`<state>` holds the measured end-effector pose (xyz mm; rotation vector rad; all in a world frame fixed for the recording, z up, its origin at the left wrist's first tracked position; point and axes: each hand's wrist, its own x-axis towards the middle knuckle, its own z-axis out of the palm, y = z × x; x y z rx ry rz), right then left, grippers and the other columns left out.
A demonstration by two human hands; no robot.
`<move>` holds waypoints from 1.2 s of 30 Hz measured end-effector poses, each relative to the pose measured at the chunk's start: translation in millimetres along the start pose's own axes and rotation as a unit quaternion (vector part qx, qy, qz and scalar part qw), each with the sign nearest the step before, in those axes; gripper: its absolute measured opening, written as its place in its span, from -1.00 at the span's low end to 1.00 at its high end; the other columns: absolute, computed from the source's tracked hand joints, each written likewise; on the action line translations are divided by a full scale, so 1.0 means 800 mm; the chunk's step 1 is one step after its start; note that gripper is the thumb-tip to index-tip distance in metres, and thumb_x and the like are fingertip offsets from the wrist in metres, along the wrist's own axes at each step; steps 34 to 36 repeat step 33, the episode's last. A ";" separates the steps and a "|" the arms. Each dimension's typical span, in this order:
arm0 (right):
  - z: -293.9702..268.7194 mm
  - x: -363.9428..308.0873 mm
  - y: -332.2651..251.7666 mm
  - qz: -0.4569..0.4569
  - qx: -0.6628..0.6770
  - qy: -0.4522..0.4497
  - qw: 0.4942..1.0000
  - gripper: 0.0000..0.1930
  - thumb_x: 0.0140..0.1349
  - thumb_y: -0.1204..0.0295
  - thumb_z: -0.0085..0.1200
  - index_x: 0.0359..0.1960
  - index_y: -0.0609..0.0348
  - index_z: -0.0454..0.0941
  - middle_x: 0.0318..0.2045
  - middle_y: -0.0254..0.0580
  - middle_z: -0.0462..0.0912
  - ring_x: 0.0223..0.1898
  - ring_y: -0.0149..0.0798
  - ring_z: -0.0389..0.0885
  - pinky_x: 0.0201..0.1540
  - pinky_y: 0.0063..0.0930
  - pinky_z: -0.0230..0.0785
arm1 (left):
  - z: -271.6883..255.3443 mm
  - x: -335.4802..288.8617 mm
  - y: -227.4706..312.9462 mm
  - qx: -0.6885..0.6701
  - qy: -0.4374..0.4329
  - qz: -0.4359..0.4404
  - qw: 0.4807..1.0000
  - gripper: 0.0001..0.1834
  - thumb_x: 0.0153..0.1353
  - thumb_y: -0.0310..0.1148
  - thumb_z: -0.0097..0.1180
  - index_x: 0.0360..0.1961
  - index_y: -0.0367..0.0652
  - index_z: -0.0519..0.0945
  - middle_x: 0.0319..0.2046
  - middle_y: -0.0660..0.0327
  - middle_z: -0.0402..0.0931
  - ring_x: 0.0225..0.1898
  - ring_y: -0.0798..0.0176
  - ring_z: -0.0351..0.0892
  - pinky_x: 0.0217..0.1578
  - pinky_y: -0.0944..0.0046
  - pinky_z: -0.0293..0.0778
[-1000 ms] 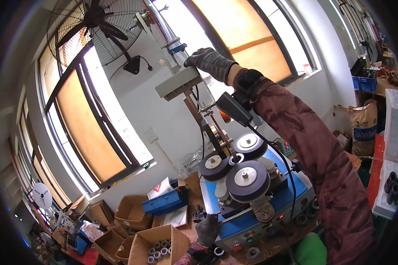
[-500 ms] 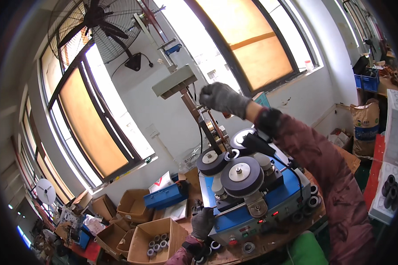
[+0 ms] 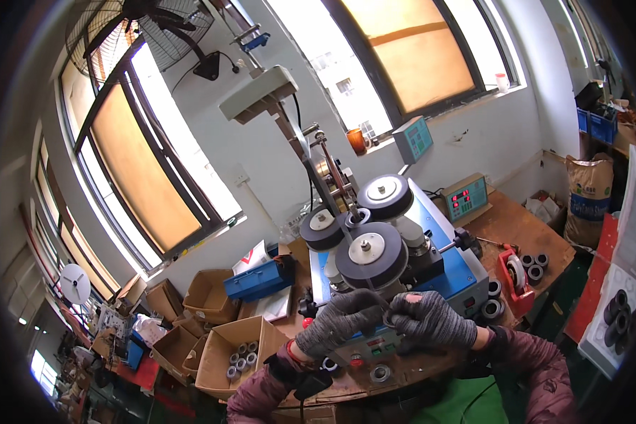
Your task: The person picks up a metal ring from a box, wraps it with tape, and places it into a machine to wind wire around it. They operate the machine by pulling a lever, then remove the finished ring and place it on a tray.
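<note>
My left hand (image 3: 343, 321) and my right hand (image 3: 432, 319), both in dark grey knit gloves, meet at the front of a blue bench machine (image 3: 459, 286). Their fingers are closed, the fingertips close together; anything pinched between them is too small to make out. Just beyond the hands is the large dark front roller (image 3: 369, 256), one of three with pale hubs. A ring (image 3: 358, 217) sits among the rollers, beneath the machine's tilted upright arm (image 3: 295, 134). On the bench edge below my hands lies another ring (image 3: 380, 374).
Cardboard boxes stand to the left, one box (image 3: 219, 351) holding several rings. A blue metal case (image 3: 259, 279) lies behind them. At right are a red tape dispenser (image 3: 519, 283), stacked dark rings (image 3: 535, 266) and a control box with a lit display (image 3: 466, 199).
My right hand has come down from beside the upright arm to the machine's front. My left hand has moved right from the machine's left corner to meet it. The view has shifted slightly.
</note>
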<state>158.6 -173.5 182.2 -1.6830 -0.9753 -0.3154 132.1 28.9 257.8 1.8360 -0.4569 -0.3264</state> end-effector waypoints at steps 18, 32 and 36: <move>-0.030 0.000 0.031 0.017 0.052 0.000 0.999 -0.81 0.13 0.36 0.14 -0.25 0.15 0.56 -0.44 -0.10 0.63 -0.37 -0.13 0.65 -0.28 -0.38 0.49 | 0.019 0.036 0.031 -0.036 0.038 -0.055 0.997 -0.79 0.23 -0.43 0.09 -0.16 -0.34 0.53 -0.38 0.09 0.59 -0.39 0.25 0.61 -0.33 0.27 0.55; -0.040 -0.014 0.055 0.058 0.038 -0.007 0.998 -0.77 0.14 0.30 0.15 -0.25 0.17 0.56 -0.37 -0.04 0.62 -0.27 -0.12 0.65 -0.20 -0.34 0.49 | -0.082 0.131 -0.017 0.263 0.336 0.158 0.890 -0.88 0.21 -0.48 0.14 -0.25 -0.27 0.59 -0.45 0.27 0.57 -0.42 0.44 0.51 -0.35 0.41 0.46; -0.043 -0.016 0.061 0.065 0.047 -0.010 0.997 -0.76 0.14 0.30 0.16 -0.24 0.17 0.55 -0.38 -0.03 0.62 -0.27 -0.11 0.65 -0.20 -0.34 0.49 | -0.078 0.133 -0.014 0.248 0.328 0.153 0.899 -0.87 0.20 -0.48 0.14 -0.23 -0.26 0.59 -0.44 0.26 0.58 -0.41 0.44 0.51 -0.35 0.40 0.46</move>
